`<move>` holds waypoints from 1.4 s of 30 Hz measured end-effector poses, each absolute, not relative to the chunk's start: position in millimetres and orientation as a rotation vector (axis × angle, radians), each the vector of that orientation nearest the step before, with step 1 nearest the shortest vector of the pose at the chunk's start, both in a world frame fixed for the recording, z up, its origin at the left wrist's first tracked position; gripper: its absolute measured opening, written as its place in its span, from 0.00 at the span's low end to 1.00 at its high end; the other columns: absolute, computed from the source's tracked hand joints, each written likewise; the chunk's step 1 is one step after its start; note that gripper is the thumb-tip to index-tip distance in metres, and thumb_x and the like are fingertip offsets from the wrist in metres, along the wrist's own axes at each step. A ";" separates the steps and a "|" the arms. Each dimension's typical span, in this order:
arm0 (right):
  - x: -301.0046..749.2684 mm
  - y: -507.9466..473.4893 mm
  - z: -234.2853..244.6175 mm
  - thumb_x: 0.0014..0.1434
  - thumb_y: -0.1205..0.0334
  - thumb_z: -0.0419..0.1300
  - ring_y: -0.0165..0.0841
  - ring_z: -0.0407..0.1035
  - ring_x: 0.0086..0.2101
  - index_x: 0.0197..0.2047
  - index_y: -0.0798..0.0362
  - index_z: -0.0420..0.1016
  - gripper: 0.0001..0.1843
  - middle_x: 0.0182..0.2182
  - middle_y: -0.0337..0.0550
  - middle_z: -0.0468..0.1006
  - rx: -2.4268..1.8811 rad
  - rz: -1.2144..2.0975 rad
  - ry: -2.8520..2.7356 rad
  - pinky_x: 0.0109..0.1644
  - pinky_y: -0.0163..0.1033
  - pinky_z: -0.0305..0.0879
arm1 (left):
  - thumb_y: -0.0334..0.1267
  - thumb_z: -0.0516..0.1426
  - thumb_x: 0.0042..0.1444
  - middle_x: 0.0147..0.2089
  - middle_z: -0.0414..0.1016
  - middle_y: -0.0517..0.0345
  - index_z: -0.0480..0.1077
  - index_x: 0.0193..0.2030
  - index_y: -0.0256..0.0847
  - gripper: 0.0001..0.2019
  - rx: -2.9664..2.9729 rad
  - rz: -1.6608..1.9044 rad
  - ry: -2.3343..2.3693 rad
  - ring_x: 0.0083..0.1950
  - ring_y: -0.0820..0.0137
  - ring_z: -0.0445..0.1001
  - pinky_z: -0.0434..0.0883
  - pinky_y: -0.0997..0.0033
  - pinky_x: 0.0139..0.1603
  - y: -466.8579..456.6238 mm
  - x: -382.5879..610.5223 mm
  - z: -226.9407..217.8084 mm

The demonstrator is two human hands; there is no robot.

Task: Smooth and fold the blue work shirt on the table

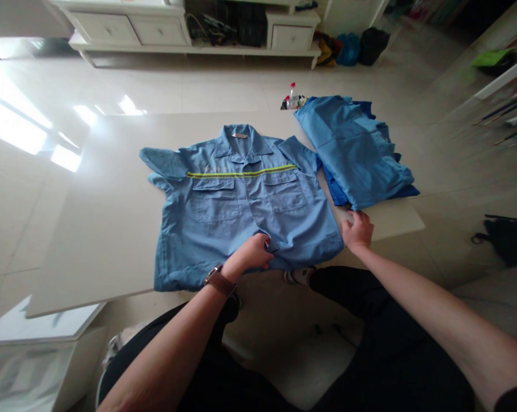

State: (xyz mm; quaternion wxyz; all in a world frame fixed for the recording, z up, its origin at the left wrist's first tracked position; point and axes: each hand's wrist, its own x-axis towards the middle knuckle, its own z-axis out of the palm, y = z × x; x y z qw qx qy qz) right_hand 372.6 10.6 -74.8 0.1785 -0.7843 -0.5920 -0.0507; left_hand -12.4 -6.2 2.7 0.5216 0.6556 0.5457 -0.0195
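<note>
The left hand (255, 252) is hiding a bit of the shirt (179, 223), the top edge is cutting off the white cabinet (158, 31), a black thing (509, 237) at the right is looking too blurry to name, and the collar tag (240, 135) is looking too tiny to read

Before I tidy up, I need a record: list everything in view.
shirt: 1, blue with yellow stripe, on table
clothes pile: 1, light and dark blue, table's right
table: 1, pale, centre
bottle: 1, clear, red-capped, beyond table
cabinet: 1, white, far side
shelf items: count unclear, mostly dark, inside cabinet
bags: at least 2, blue and black, beside cabinet
box-shaped item: 1, white, lower left
dark object: 1, black, right floor
watch: 1, brown strap, left wrist
trousers: 1 pair, black, below
left hand: 1, on shirt front
right hand: 1, at shirt's lower corner
</note>
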 end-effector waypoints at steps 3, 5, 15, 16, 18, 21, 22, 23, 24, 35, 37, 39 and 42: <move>372.5 10.4 -74.6 0.61 0.59 0.52 0.54 0.67 0.54 0.54 0.57 0.78 0.23 0.54 0.63 0.78 -2.222 -0.144 -1.677 0.52 0.54 0.62 | 0.30 0.61 0.55 0.29 0.79 0.60 0.73 0.49 0.38 0.14 1.561 -0.078 1.315 0.28 0.70 0.78 0.67 0.75 0.30 -5.3 -11.7 2.5; 372.3 10.3 -74.3 0.61 0.59 0.52 0.54 0.67 0.54 0.55 0.57 0.78 0.23 0.54 0.63 0.78 -2.228 -0.144 -1.677 0.53 0.54 0.62 | 0.31 0.61 0.55 0.26 0.77 0.60 0.74 0.44 0.38 0.09 1.570 -0.116 1.311 0.28 0.69 0.78 0.67 0.75 0.29 -4.3 -11.4 2.7; 372.1 10.7 -73.2 0.60 0.60 0.52 0.54 0.67 0.54 0.55 0.57 0.77 0.23 0.54 0.63 0.78 -2.227 -0.127 -1.671 0.54 0.55 0.62 | 0.31 0.60 0.55 0.25 0.78 0.57 0.67 0.22 0.41 0.12 1.636 -0.199 1.315 0.31 0.70 0.78 0.65 0.74 0.28 -3.1 -11.4 13.3; 372.2 10.6 -73.4 0.60 0.60 0.52 0.54 0.67 0.54 0.55 0.57 0.77 0.23 0.53 0.63 0.78 -2.224 -0.127 -1.673 0.54 0.55 0.62 | 0.31 0.60 0.55 0.25 0.78 0.57 0.67 0.22 0.41 0.11 1.638 -0.198 1.313 0.31 0.70 0.78 0.65 0.74 0.29 -3.2 -11.5 13.8; 372.4 10.4 -73.7 0.60 0.60 0.52 0.54 0.67 0.54 0.55 0.56 0.77 0.23 0.53 0.63 0.78 -2.219 -0.128 -1.676 0.54 0.55 0.62 | 0.30 0.59 0.54 0.25 0.78 0.57 0.66 0.21 0.41 0.12 1.638 -0.187 1.297 0.32 0.70 0.78 0.65 0.74 0.29 -3.3 -11.8 13.3; 372.8 10.2 -74.2 0.60 0.59 0.52 0.54 0.67 0.54 0.55 0.57 0.77 0.23 0.54 0.63 0.78 -2.217 -0.136 -1.679 0.54 0.55 0.62 | 0.30 0.59 0.54 0.24 0.77 0.58 0.64 0.20 0.41 0.14 1.638 -0.165 1.266 0.30 0.70 0.78 0.65 0.74 0.28 -3.1 -12.2 10.3; 372.9 10.2 -74.4 0.60 0.59 0.52 0.54 0.67 0.54 0.55 0.57 0.77 0.23 0.54 0.63 0.78 -2.221 -0.139 -1.677 0.53 0.55 0.62 | 0.30 0.60 0.54 0.23 0.76 0.58 0.64 0.19 0.41 0.14 1.637 -0.165 1.260 0.30 0.70 0.78 0.65 0.73 0.28 -3.1 -12.4 9.2; 372.9 10.3 -74.6 0.60 0.59 0.52 0.54 0.67 0.55 0.55 0.57 0.77 0.24 0.54 0.63 0.79 -2.224 -0.141 -1.675 0.53 0.54 0.62 | 0.30 0.60 0.54 0.23 0.76 0.58 0.64 0.19 0.41 0.15 1.636 -0.167 1.257 0.30 0.70 0.78 0.65 0.73 0.28 -3.1 -12.6 8.0; 373.0 10.3 -74.7 0.60 0.58 0.52 0.54 0.68 0.55 0.55 0.57 0.77 0.24 0.54 0.63 0.79 -2.226 -0.144 -1.674 0.53 0.54 0.62 | 0.31 0.60 0.54 0.24 0.76 0.58 0.64 0.19 0.41 0.15 1.633 -0.168 1.256 0.30 0.70 0.78 0.66 0.74 0.29 -3.1 -12.7 7.1; 371.0 9.7 -72.1 0.61 0.58 0.51 0.54 0.68 0.56 0.55 0.58 0.77 0.24 0.56 0.64 0.78 -2.245 -0.130 -1.674 0.54 0.55 0.62 | 0.30 0.62 0.55 0.24 0.77 0.57 0.64 0.21 0.41 0.14 1.597 -0.184 1.320 0.31 0.70 0.79 0.65 0.75 0.28 -2.8 -12.0 6.7; 370.9 9.7 -72.2 0.61 0.59 0.51 0.54 0.67 0.56 0.55 0.57 0.77 0.24 0.56 0.64 0.78 -2.241 -0.129 -1.675 0.54 0.55 0.62 | 0.30 0.61 0.55 0.25 0.78 0.57 0.64 0.20 0.41 0.15 1.594 -0.183 1.316 0.31 0.69 0.79 0.65 0.74 0.28 -2.7 -12.5 7.6; 371.0 9.7 -72.7 0.61 0.59 0.51 0.54 0.67 0.55 0.55 0.57 0.77 0.23 0.55 0.63 0.78 -2.235 -0.130 -1.673 0.54 0.55 0.62 | 0.30 0.61 0.55 0.25 0.78 0.57 0.63 0.20 0.41 0.16 1.600 -0.185 1.300 0.31 0.69 0.79 0.65 0.74 0.28 -2.8 -13.3 9.0; 371.6 9.8 -73.6 0.61 0.59 0.52 0.54 0.67 0.55 0.55 0.57 0.77 0.23 0.55 0.63 0.78 -2.222 -0.127 -1.672 0.55 0.55 0.62 | 0.30 0.61 0.55 0.25 0.78 0.57 0.63 0.19 0.40 0.16 1.650 -0.190 1.276 0.31 0.70 0.79 0.64 0.74 0.28 -3.0 -14.7 11.4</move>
